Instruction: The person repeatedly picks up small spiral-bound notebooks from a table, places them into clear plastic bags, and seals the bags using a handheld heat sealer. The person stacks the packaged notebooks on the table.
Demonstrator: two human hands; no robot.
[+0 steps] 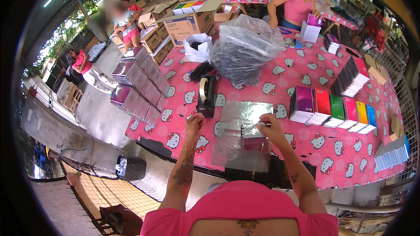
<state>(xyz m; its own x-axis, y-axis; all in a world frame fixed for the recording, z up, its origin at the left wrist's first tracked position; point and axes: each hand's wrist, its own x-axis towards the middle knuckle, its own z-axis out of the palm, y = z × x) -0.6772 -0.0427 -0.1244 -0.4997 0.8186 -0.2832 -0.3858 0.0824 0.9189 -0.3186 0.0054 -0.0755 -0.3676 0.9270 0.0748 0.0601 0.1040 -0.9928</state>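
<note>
My left hand [195, 123] is closed just in front of a black tape dispenser [211, 98] with a pale roll. Whatever its fingers pinch, if anything, is too small to make out. Flat on the table before me lie clear plastic bags [225, 155], and a dark purple spiral notebook [253, 144] shows through the plastic. Over the upper right of that notebook hovers my right hand [272, 131], fingers bent and drawn together. I cannot tell whether they grip the shiny plastic edge or something smaller.
Stacks of plastic-wrapped notebooks [135, 89] rise at the table's left edge. Several coloured notebook stacks [321, 105] stand at the right. Beyond the dispenser sits a big plastic bag of black strips [247, 50], near an open carton [188, 28]. A co-worker [297, 2] handles notebooks across the table.
</note>
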